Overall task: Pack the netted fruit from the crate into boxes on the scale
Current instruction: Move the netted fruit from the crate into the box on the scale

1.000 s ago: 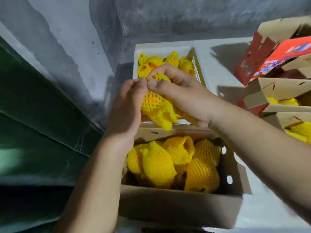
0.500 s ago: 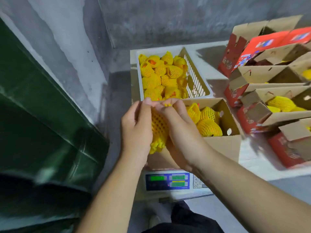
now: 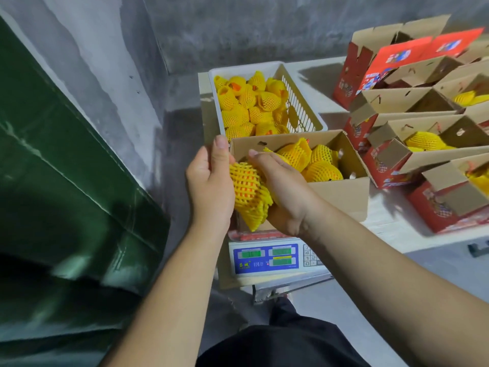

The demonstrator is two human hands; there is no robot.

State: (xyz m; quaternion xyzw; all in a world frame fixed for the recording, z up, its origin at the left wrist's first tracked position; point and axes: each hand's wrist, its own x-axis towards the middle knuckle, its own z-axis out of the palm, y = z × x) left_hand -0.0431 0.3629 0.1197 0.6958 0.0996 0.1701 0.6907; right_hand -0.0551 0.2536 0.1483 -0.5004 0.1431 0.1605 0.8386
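An orange fruit in a yellow foam net [image 3: 248,190] is held between both hands in front of the open cardboard box [image 3: 341,189]. My left hand [image 3: 210,186] cups its left side and my right hand [image 3: 281,192] holds its right side and underside, with the net's loose end hanging below. The box stands on the digital scale [image 3: 267,256] and holds several netted fruits [image 3: 317,161]. Behind it, the white plastic crate [image 3: 299,102] is full of netted fruit [image 3: 248,104].
Several open red-and-brown cartons [image 3: 412,133], some holding netted fruit, crowd the white table [image 3: 391,221] at the right. A grey concrete wall rises behind and a green tarp [image 3: 60,181] lies at the left.
Both hands have brought the netted fruit down from over the crate to the near left corner of the box. My head has pulled back, so the scale now shows.
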